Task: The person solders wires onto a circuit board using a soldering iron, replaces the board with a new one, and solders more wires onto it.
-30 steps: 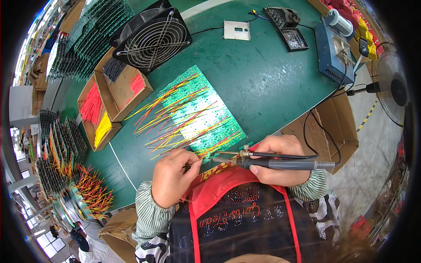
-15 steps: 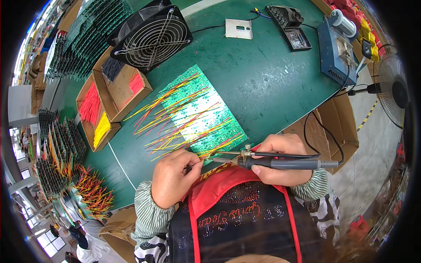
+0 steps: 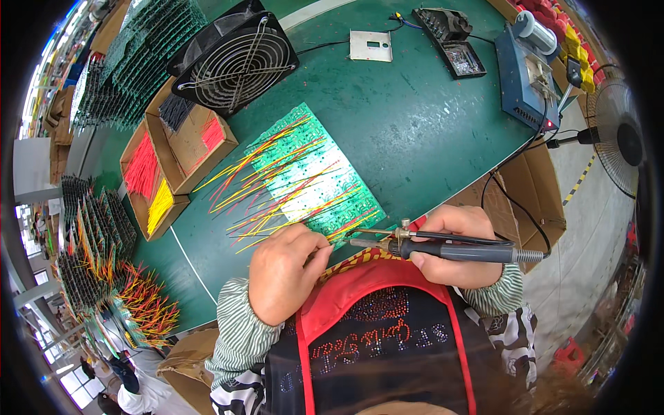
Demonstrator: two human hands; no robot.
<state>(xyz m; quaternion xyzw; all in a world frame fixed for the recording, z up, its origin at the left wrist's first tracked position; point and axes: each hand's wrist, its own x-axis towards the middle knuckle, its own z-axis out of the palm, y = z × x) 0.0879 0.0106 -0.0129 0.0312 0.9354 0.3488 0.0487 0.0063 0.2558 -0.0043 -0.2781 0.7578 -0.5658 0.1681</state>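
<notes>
My right hand (image 3: 456, 274) grips a soldering iron (image 3: 470, 252) with a brass-fitted solder feed tube along its top. The tip points left at the near corner of a green circuit board (image 3: 325, 162). Rows of red, yellow and black wires (image 3: 294, 176) stick out leftward over the board. Beside that near corner, my left hand (image 3: 285, 271) is closed, thumb and forefinger pinched on what seems to be a thin wire. The fingers mostly hide it. The iron's tip lies close to those fingertips; whether it touches the board I cannot tell.
A cardboard tray (image 3: 181, 169) of cut wires stands left of the board, a black fan (image 3: 238, 66) behind it. Stacked boards (image 3: 142, 62) fill the far left; wired boards (image 3: 142, 304) lie nearer. A blue solder feeder (image 3: 529, 86) stands far right, its cable (image 3: 515, 197) running to the iron.
My left hand has shifted up and slightly right, toward the board's near corner. The iron has moved a little right and up. The view has shifted slightly.
</notes>
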